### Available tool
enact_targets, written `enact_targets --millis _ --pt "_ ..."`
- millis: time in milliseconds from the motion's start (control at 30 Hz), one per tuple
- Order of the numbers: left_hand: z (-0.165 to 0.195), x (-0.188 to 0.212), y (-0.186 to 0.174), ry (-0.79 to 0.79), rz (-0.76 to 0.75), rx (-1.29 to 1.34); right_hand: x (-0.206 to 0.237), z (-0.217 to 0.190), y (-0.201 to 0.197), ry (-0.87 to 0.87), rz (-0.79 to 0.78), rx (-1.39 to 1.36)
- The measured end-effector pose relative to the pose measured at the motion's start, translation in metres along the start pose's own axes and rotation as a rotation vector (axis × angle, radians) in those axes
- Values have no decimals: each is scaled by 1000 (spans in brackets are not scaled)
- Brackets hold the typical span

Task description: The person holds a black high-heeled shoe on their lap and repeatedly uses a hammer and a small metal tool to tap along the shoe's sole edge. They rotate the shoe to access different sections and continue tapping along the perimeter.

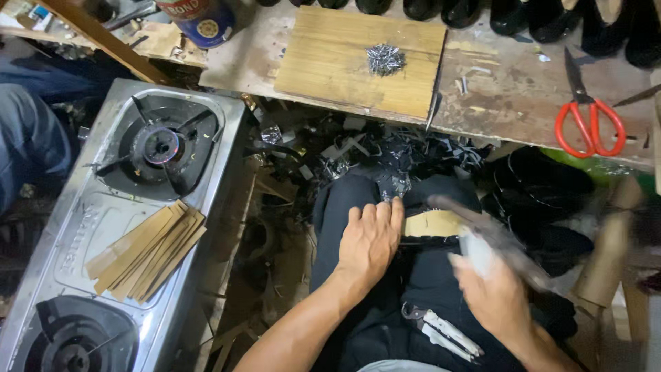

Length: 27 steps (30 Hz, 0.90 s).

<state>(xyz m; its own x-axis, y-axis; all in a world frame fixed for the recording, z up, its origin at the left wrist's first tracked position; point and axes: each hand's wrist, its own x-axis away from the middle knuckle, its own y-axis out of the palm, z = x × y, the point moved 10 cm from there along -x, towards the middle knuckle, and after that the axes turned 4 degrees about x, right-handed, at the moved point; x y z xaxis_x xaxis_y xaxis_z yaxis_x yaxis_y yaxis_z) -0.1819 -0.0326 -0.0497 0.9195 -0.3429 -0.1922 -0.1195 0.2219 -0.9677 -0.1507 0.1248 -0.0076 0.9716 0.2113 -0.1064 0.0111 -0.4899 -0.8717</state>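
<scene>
The left hand (pixel 370 238) lay flat, fingers together and holding nothing, pressing down on a black shoe upper (pixel 427 207) across the lap, pinning it so the tan insole (pixel 432 223) showing just right of the fingertips stayed put. The right hand (pixel 492 293) was a blur, closed round a tool (pixel 496 231) that looked like a hammer or pincers, its head over the right end of that insole; motion smear hid exactly which. Pliers (pixel 441 331) with pale handles rested on the near thigh, within easy reach. Far across the bench, a pile of small nails (pixel 384 59) sat on a wooden board (pixel 330 62), a stretch away. Red scissors (pixel 589 117) lay far right. On the left, a gas stove (pixel 227 131) carried a fan of tan strips (pixel 148 251), well apart from the hands. Room was tight: the bench edge ran just beyond the knees, scraps (pixel 358 148) crowding the gap, and black shoes (pixel 544 182) to the right
</scene>
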Motion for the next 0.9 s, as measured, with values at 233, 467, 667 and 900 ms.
enact_targets --millis 233,467,667,900 --pt "4 6 6 -1 39 -10 31 56 -3 158 139 -455" --pt "8 6 5 3 30 -69 26 75 17 519 -135 -450" --pt "8 10 8 -32 -11 -46 47 58 -69 -172 624 -1133" --pt "7 6 -1 -6 59 -42 34 87 16 578 -105 -501"
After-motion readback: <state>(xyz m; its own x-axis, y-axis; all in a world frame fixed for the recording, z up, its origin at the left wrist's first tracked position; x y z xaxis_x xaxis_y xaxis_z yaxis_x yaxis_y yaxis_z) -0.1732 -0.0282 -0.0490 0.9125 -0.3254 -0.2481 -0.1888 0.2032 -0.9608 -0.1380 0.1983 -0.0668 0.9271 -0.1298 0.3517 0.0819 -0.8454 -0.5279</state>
